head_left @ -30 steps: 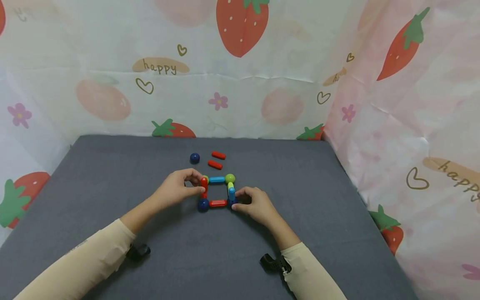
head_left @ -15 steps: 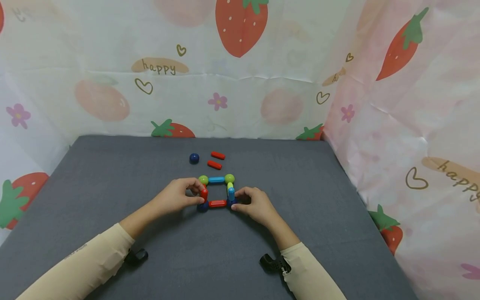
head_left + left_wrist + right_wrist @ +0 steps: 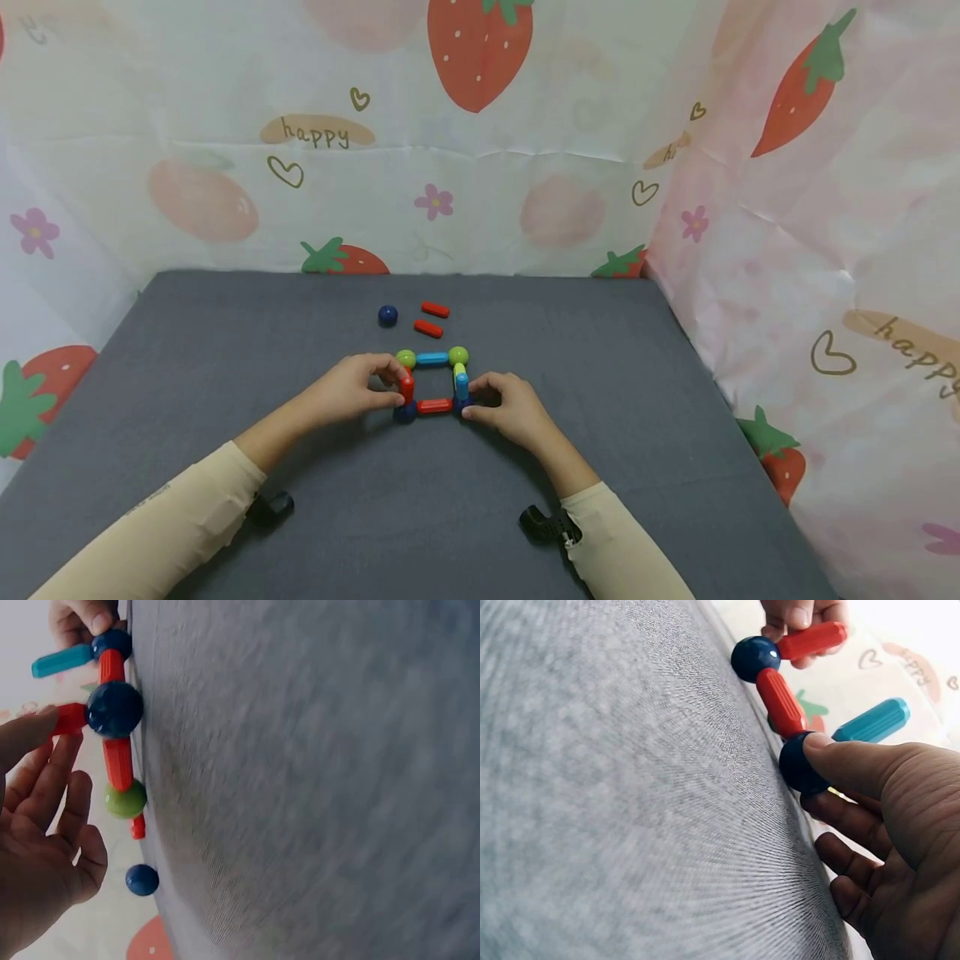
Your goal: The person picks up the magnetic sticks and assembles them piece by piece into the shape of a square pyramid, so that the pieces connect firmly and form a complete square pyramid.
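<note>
A square frame of rods and balls lies on the table, with green balls [image 3: 458, 356] at the far corners and dark blue balls at the near ones. My left hand [image 3: 356, 389] pinches an upright red rod [image 3: 71, 718], whose lower end meets the near-left blue ball [image 3: 115, 709]. My right hand [image 3: 517, 412] pinches the near-right blue ball [image 3: 799, 766] between thumb and finger. From that ball a light blue rod [image 3: 874, 720] stands up. A red rod [image 3: 435, 406] joins the two near balls, and a light blue rod [image 3: 432, 359] joins the far ones.
Behind the frame lie a loose dark blue ball [image 3: 387, 316] and two loose red rods [image 3: 428, 329]. The grey cloth-covered table [image 3: 405, 517] ends at a strawberry-print curtain [image 3: 480, 200] at the back and sides.
My left hand has brought the red rod down and nearer, from over the frame's left side onto the near-left blue ball. My right hand keeps its place.
</note>
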`<act>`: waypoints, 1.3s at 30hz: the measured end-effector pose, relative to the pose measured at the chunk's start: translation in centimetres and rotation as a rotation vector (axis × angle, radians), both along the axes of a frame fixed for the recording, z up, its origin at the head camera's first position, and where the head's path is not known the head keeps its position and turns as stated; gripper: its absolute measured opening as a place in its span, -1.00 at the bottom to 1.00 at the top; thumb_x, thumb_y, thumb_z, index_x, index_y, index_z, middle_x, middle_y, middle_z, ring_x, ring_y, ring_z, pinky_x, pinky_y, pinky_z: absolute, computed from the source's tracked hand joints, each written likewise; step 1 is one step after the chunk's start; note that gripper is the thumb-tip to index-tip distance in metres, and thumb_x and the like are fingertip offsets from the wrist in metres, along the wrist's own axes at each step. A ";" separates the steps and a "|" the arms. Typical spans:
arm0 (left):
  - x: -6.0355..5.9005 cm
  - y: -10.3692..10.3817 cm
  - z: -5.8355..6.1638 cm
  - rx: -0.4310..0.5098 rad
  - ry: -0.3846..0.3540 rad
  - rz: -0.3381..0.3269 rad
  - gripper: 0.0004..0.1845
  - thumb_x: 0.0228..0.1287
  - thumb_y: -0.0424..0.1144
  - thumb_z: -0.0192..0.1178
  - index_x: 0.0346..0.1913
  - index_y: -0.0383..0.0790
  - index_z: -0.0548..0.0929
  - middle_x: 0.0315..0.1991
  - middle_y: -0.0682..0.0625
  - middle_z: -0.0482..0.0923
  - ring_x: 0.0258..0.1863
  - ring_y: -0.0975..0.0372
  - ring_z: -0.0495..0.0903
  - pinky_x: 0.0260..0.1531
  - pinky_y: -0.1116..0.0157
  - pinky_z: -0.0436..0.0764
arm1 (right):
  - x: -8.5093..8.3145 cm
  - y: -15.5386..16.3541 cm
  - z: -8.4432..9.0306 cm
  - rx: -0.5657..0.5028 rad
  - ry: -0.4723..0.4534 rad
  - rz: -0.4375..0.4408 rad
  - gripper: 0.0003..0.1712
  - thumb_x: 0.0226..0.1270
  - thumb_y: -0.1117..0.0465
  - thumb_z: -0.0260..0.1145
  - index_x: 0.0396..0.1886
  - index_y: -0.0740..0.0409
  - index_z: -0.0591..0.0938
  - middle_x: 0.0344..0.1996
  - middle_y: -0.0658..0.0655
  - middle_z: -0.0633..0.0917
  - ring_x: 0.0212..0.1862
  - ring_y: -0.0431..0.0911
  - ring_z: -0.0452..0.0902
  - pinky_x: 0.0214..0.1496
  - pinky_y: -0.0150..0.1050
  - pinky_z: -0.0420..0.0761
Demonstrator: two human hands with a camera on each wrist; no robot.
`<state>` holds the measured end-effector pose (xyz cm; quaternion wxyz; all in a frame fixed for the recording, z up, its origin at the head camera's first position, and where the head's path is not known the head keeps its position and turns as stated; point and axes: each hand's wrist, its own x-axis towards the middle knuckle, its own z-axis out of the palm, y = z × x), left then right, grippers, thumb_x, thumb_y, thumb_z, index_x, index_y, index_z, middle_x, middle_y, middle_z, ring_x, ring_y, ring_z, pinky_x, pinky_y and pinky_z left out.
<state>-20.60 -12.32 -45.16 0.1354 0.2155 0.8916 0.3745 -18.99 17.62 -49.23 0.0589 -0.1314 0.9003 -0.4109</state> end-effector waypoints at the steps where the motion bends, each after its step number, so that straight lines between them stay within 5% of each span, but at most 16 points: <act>1: -0.1 -0.1 0.1 -0.005 0.001 -0.006 -0.75 0.29 -0.13 0.45 -0.02 0.05 0.67 -0.08 0.09 0.66 0.00 0.17 0.57 0.03 0.10 0.59 | 0.0 0.0 0.0 0.002 0.000 0.001 -0.61 0.18 0.00 0.60 0.00 -0.12 0.75 -0.05 -0.07 0.72 0.05 -0.11 0.56 0.15 -0.02 0.56; 13: -3.7 -0.7 0.5 0.022 0.023 0.084 -0.73 0.34 -0.19 0.41 0.06 -0.04 0.68 0.06 0.00 0.65 0.12 0.05 0.51 0.09 0.02 0.55 | 0.0 0.1 0.1 0.013 -0.002 0.000 -0.61 0.19 -0.02 0.59 0.01 -0.11 0.74 -0.05 -0.06 0.71 0.04 -0.12 0.56 0.13 -0.03 0.57; 22: -5.9 0.1 -0.6 -0.065 0.033 0.043 -0.61 0.37 -0.13 0.37 0.21 -0.11 0.67 0.13 -0.05 0.64 0.15 0.03 0.52 0.10 0.00 0.56 | -0.1 0.0 0.0 0.015 0.012 0.015 -0.62 0.20 -0.03 0.58 0.00 -0.12 0.75 -0.08 -0.07 0.71 -0.01 -0.14 0.54 0.08 -0.06 0.57; 33: -6.2 0.1 -1.1 -0.102 -0.002 0.022 -0.67 0.43 -0.16 0.31 0.20 -0.08 0.69 0.19 -0.07 0.64 0.11 0.08 0.57 0.13 0.03 0.57 | 0.0 -0.1 0.0 0.019 0.009 0.001 -0.62 0.19 -0.01 0.59 0.01 -0.12 0.75 -0.07 -0.06 0.70 0.02 -0.13 0.55 0.12 -0.03 0.56; 39: -5.8 -0.2 -0.8 -0.124 -0.018 0.008 -0.67 0.43 -0.21 0.31 0.20 -0.11 0.69 0.13 -0.06 0.67 -0.09 0.14 0.57 -0.15 0.20 0.60 | 0.1 0.1 0.2 0.014 0.006 0.011 -0.61 0.22 0.01 0.57 0.05 -0.11 0.74 -0.03 -0.05 0.72 0.07 -0.10 0.57 0.17 -0.01 0.56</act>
